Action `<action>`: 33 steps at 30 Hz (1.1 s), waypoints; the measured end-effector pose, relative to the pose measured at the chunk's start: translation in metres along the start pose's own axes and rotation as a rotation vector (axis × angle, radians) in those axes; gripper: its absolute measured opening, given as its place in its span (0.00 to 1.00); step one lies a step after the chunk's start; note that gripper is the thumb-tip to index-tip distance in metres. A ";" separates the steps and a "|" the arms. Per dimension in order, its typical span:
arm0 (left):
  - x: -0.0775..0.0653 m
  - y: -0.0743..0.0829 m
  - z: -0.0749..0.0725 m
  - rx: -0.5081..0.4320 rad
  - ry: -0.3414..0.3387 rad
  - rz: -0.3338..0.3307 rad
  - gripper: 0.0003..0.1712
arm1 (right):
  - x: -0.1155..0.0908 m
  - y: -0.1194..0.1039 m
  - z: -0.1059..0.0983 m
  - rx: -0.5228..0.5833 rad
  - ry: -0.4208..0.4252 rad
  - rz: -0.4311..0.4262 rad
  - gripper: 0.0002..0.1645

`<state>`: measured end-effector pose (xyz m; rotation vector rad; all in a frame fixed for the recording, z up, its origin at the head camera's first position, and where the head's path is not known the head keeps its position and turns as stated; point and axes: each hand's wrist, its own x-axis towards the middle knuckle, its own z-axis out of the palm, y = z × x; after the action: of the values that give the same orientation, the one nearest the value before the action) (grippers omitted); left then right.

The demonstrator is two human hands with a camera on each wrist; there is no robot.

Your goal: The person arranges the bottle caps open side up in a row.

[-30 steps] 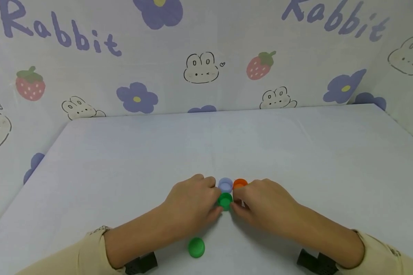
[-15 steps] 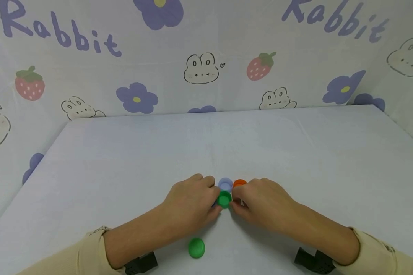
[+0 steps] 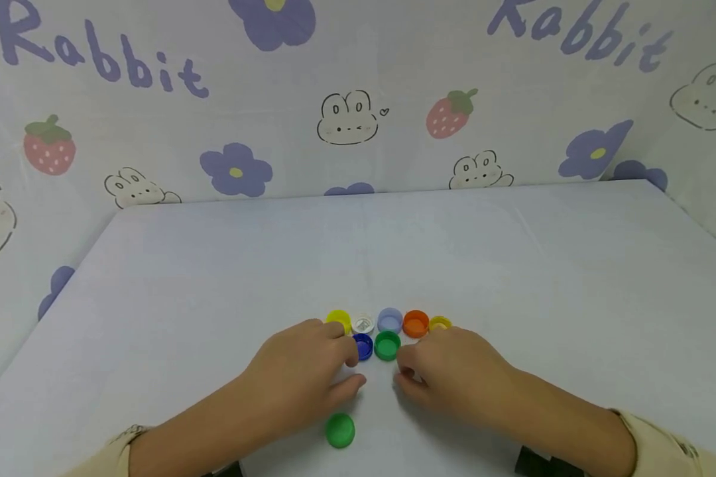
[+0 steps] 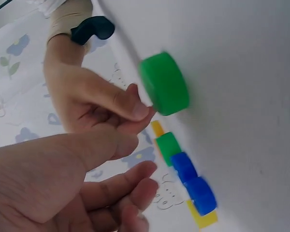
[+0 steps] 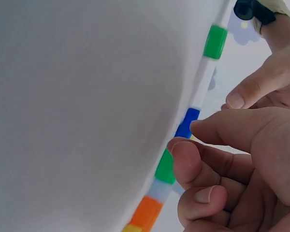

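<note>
Bottle caps form two rows on the table. The far row has a yellow cap [image 3: 338, 319], a white cap [image 3: 363, 323], a pale purple cap [image 3: 390, 320], an orange cap [image 3: 416, 323] and a smaller yellow cap [image 3: 439, 322]. In the near row, a green cap [image 3: 387, 346] sits beside a blue cap [image 3: 363, 346]. A second blue cap [image 4: 201, 195] appears in the left wrist view. My left hand [image 3: 298, 371] hovers left of the row, thumb and fingers apart, holding nothing. With fingers loosely bent and nothing held, my right hand [image 3: 456, 368] is just right of the green cap.
A separate green cap [image 3: 340, 430] lies nearer me, below the left hand. The white table [image 3: 227, 265] reaches back to a patterned backdrop [image 3: 394, 152] with rabbits, flowers and strawberries.
My left hand has drawn back left and nearer, away from the green cap, uncovering the blue, white and yellow caps. The green cap shifted slightly farther away. My right hand moved slightly nearer me.
</note>
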<state>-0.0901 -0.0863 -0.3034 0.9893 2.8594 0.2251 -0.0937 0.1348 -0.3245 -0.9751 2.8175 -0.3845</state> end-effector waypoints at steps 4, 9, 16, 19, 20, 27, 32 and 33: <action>-0.011 -0.004 -0.003 -0.056 -0.119 -0.034 0.22 | -0.002 -0.008 0.001 0.011 -0.091 -0.008 0.11; -0.021 -0.010 0.000 -0.053 -0.212 0.005 0.35 | -0.001 -0.017 0.005 -0.010 -0.181 -0.018 0.11; -0.019 -0.011 0.010 -0.021 -0.286 0.034 0.30 | 0.003 -0.031 0.010 -0.013 -0.237 -0.070 0.17; -0.018 -0.012 0.013 -0.034 -0.310 0.027 0.27 | 0.006 -0.037 0.012 -0.032 -0.242 -0.108 0.17; -0.018 -0.012 0.013 -0.044 -0.315 0.025 0.26 | 0.007 -0.039 0.012 -0.040 -0.243 -0.117 0.17; -0.019 -0.016 0.014 -0.118 -0.279 0.054 0.22 | 0.012 -0.046 0.014 -0.052 -0.219 -0.143 0.12; -0.018 -0.016 0.014 -0.149 -0.273 0.066 0.21 | 0.013 -0.048 0.015 -0.034 -0.213 -0.150 0.11; -0.018 -0.016 0.014 -0.153 -0.276 0.065 0.21 | 0.013 -0.049 0.016 -0.035 -0.209 -0.149 0.11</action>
<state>-0.0841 -0.1083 -0.3188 0.9980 2.5240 0.2843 -0.0717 0.0867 -0.3263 -1.1641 2.5821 -0.2343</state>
